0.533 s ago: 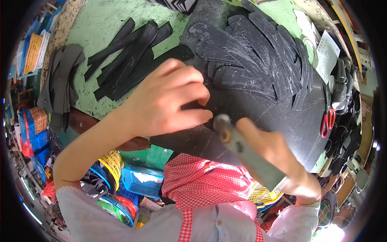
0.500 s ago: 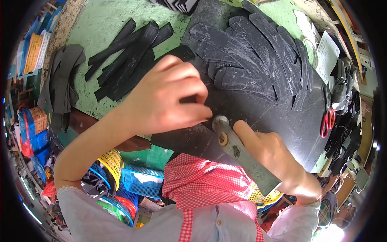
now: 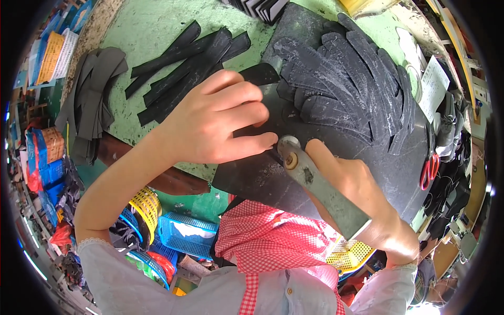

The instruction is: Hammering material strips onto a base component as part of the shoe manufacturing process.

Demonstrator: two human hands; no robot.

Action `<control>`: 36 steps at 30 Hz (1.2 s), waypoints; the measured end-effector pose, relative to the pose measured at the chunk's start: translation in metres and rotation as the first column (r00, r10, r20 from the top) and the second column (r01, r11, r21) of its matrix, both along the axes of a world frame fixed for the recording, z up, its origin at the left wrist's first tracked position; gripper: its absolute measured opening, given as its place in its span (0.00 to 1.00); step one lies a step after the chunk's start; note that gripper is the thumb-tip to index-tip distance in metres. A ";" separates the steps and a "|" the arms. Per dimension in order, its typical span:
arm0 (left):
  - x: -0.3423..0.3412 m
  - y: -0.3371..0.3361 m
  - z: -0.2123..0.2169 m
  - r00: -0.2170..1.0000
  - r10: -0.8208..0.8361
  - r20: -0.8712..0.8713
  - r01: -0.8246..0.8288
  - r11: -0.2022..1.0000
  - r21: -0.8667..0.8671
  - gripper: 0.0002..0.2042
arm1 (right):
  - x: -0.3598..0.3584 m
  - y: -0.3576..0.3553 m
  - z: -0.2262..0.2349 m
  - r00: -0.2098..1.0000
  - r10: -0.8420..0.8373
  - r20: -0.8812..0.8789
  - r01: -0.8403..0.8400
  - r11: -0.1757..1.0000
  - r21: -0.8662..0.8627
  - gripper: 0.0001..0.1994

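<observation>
My right hand (image 3: pixel 352 184) is closed round the handle of a hammer (image 3: pixel 320 184). Its grey metal head has a small round face and a long flared end, and the handle's wooden end shows in it. The round face is beside the fingertips of my left hand (image 3: pixel 220 118). Thumb and forefinger of that hand are pinched together low over a dark work board (image 3: pixel 357 160); what they hold, if anything, is hard to make out against the dark surface. Beyond lies a fanned pile of dusty black strips (image 3: pixel 341 84). More black strips (image 3: pixel 189 68) lie farther left.
Grey strips (image 3: pixel 97 94) hang over the green table's (image 3: pixel 152 21) left edge. Red-handled scissors (image 3: pixel 430 170) lie at the right, near a paper sheet (image 3: pixel 434 86). Below the table are a blue basket (image 3: pixel 189 239) and a yellow basket (image 3: pixel 147 210). A checked red apron (image 3: pixel 273 236) covers my lap.
The whole view has shifted slightly, so the table and strips appear a little farther right. Both hands keep nearly the same pose, with the hammer still in the right one.
</observation>
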State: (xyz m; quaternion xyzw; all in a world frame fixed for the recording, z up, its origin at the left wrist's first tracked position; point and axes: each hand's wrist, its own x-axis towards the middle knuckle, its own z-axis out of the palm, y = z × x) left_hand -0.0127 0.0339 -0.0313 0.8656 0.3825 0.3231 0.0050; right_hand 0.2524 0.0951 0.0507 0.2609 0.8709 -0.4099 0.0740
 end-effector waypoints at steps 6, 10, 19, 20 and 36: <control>0.067 -0.060 -0.005 0.967 -0.080 0.242 0.140 0.961 -0.240 0.15 | -0.010 0.010 0.003 0.989 -0.077 -0.125 0.059 0.988 -0.145 0.06; 0.093 -0.064 0.002 0.992 0.010 0.125 0.028 0.954 -0.298 0.18 | -0.014 0.009 -0.005 0.975 -0.094 -0.199 0.061 0.984 -0.165 0.06; 0.040 -0.042 0.022 0.879 0.384 0.283 -0.189 0.825 -0.532 0.15 | 0.084 0.035 0.004 0.903 -0.392 -0.177 0.413 0.906 0.097 0.13; 0.016 -0.033 0.036 0.868 0.496 0.027 -0.415 0.755 -0.508 0.17 | 0.094 0.033 0.014 0.818 -0.576 -0.014 0.576 0.817 0.023 0.12; 0.118 0.025 0.051 0.968 0.031 0.250 0.120 0.816 -0.565 0.10 | 0.120 0.044 -0.025 0.817 -0.417 -0.397 0.505 0.851 0.144 0.07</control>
